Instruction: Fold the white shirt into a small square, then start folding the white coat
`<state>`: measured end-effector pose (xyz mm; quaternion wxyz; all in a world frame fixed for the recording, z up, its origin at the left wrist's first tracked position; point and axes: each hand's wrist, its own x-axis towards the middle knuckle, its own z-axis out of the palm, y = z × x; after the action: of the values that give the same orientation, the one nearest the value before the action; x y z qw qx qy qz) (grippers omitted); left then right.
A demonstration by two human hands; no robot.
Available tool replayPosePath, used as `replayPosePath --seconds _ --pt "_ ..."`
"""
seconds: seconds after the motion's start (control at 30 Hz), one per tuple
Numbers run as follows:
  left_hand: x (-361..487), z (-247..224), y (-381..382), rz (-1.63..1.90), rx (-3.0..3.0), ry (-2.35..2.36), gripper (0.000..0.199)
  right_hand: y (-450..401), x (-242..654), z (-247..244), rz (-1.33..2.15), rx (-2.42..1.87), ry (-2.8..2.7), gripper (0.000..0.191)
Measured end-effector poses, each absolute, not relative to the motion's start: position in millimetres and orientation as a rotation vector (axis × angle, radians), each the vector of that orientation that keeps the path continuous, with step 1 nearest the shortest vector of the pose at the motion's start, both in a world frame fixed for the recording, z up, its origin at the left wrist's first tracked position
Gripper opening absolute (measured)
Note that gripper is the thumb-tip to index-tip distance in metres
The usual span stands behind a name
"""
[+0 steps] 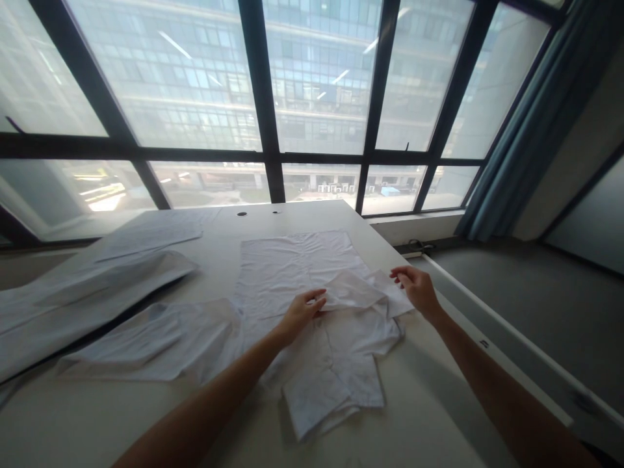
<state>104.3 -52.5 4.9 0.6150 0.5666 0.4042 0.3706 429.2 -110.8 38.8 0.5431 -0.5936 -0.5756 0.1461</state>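
Head view shows a white desk by a window, with white cloths lying on it. The left hand pinches the near edge of a folded flap of the middle cloth; the right hand pinches the flap's far corner at the desk's right edge. That cloth lies spread flat at its far end, while its near part is bunched and overlapped, so I judge the folding only begun: one flap is turned in, the rest unsmoothed. Two more cloths lie rumpled to the left, untouched.
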Motion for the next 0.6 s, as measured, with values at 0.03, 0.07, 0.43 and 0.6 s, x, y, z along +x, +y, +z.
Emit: replayPosePath --seconds 0.03,0.07,0.43,0.6 --pt "103.5 7.4 -50.4 0.863 1.361 0.983 0.046 -106.3 440.1 35.4 0.310 -1.454 -1.339 0.027" --pt "101.6 10.9 -47.5 0.890 1.410 1.037 0.041 -102.8 449.5 31.6 0.282 -1.501 -1.335 0.027" --pt "38.0 61.5 13.3 1.407 0.977 0.975 0.048 -93.0 466.4 -0.3 0.373 -1.655 -1.575 0.028" --pt "17.9 60.4 34.9 1.612 0.757 0.904 0.027 -91.8 462.4 -5.9 0.379 -1.672 -1.600 0.030"
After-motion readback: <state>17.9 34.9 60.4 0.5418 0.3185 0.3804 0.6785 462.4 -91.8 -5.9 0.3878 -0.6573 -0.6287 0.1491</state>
